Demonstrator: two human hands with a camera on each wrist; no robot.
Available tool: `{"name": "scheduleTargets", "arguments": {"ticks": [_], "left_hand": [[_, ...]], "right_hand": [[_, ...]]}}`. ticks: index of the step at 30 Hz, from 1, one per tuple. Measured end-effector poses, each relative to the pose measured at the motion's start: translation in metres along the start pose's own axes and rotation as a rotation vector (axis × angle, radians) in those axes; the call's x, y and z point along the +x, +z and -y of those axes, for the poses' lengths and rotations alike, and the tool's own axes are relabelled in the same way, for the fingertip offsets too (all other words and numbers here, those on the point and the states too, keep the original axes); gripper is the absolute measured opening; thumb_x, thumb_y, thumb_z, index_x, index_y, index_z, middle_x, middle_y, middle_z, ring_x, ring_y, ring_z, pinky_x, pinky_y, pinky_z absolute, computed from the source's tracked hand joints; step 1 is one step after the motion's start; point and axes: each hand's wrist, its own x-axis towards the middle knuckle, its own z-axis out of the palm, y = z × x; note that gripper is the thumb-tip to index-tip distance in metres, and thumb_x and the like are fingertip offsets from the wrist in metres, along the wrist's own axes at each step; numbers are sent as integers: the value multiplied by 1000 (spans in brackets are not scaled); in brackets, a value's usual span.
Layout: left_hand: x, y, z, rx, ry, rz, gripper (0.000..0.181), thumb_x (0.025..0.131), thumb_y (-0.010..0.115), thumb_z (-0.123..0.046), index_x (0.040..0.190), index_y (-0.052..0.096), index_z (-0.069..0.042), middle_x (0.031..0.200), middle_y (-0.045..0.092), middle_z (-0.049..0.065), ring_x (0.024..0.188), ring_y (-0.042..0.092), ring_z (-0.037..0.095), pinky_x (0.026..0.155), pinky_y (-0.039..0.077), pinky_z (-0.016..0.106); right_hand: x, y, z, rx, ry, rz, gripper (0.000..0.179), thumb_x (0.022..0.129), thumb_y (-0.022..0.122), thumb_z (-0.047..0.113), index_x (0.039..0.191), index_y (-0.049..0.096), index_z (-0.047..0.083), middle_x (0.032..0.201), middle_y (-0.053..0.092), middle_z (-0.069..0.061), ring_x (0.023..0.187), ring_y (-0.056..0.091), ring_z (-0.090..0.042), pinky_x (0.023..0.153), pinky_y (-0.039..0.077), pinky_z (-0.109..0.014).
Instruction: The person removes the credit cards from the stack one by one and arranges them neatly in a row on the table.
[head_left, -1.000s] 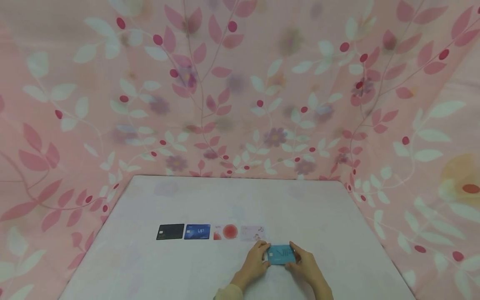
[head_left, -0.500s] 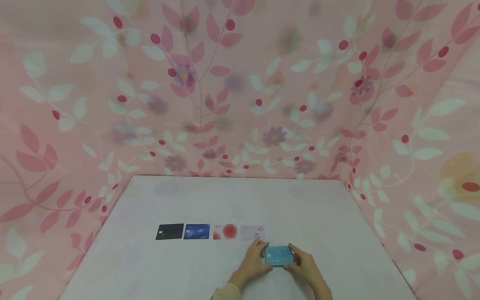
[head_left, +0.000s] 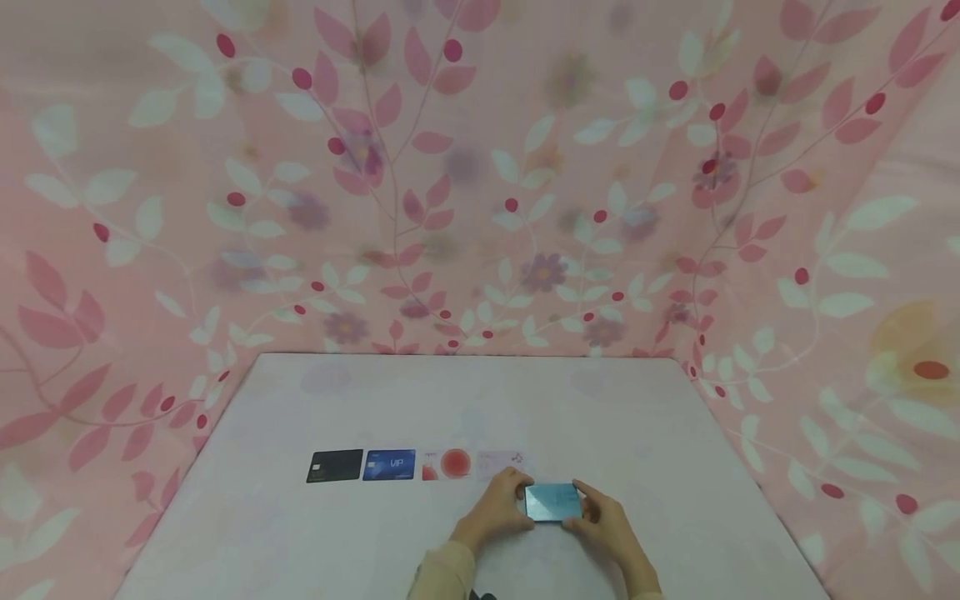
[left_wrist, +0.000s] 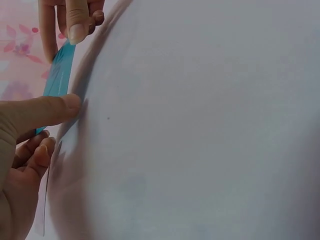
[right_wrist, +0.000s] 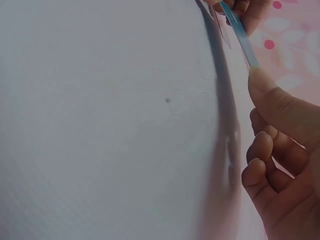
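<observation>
A teal card (head_left: pixel 553 502) is pinched at its two short ends between my left hand (head_left: pixel 498 506) and my right hand (head_left: pixel 609 527). Light glares off its face, so the print is hard to read in the head view. Seen edge-on in the left wrist view, the same card (left_wrist: pixel 60 72) has a thumb on its near long edge at each end. In the right wrist view the right hand (right_wrist: pixel 285 125) pinches one corner, its other fingers curled below. Just beyond the left hand lies a pale card (head_left: pixel 498 463), its near right part hidden by the fingers.
Left of the pale card, a white card with a red circle (head_left: pixel 447 464), a blue VIP card (head_left: pixel 389 464) and a black card (head_left: pixel 335 466) lie in a row on the white table (head_left: pixel 480 400). Floral pink cloth (head_left: pixel 480 183) surrounds the table's back and sides.
Both hands and the teal card have shifted slightly left in the head view. The card's face has tilted and now reflects light, and its VIP lettering has faded from sight.
</observation>
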Motion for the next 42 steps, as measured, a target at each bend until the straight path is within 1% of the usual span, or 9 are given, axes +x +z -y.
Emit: {"name": "scheduleTargets", "arguments": {"ticks": [4,10,15,20,23,26,27,30,42], "left_hand": [[4,-4,-2,30,23,-4,55,61,84,-11,110,62,-1,88,52,-3,81,46,7,73,44,21],[13,-11,-9,82,19,18,56,63,84,-12,113,63,-2,105,59,5,100,54,18,90,45,29],[22,-15,-7,72,78,8,58,60,85,-7,113,63,2,94,57,5,85,53,13,77,46,22],[30,-15,5,51,155,-25,59,61,85,-9,114,63,4,98,62,8,88,57,16,80,48,25],[33,-18,5,9,140,-24,55,62,83,-7,111,63,5,96,63,8,86,57,17,78,48,27],[38,-19,5,-6,69,-9,54,61,83,-5,110,63,4,92,64,6,82,56,13,75,48,25],[37,-23,-2,-15,36,0,52,60,82,-1,108,63,6,88,63,6,79,55,12,72,48,24],[42,-24,-1,8,11,3,53,60,84,-3,109,63,5,85,63,4,76,53,8,69,47,20],[53,-22,7,24,33,-49,56,60,83,0,111,62,8,85,65,8,76,58,13,68,48,21]], "right_hand": [[4,-3,1,-7,-27,3,65,70,79,15,127,53,-4,71,53,5,62,45,-4,57,43,-20],[12,-9,1,30,-37,-18,66,69,80,14,127,53,-5,70,53,3,59,43,-3,55,41,-19],[20,-10,1,49,-40,-41,65,69,80,10,127,53,-5,70,54,3,60,44,-3,56,42,-19],[27,-9,0,40,-31,-46,66,69,80,10,127,53,-5,69,53,4,60,44,-3,56,41,-19],[31,-9,0,48,-40,-50,65,69,80,9,126,53,-5,68,51,3,59,42,-4,55,39,-19],[36,-9,0,56,-62,-48,64,69,80,8,126,54,-6,67,50,2,58,40,-4,54,38,-19],[37,-9,0,59,-65,-46,63,70,80,7,126,54,-7,67,50,2,58,40,-4,54,37,-19],[42,-9,-3,70,-75,-39,63,70,79,7,126,53,-7,67,49,2,57,40,-3,54,37,-19],[57,-6,-5,102,-80,-56,63,70,78,3,127,53,-6,66,51,2,56,41,-4,52,37,-19]]}}
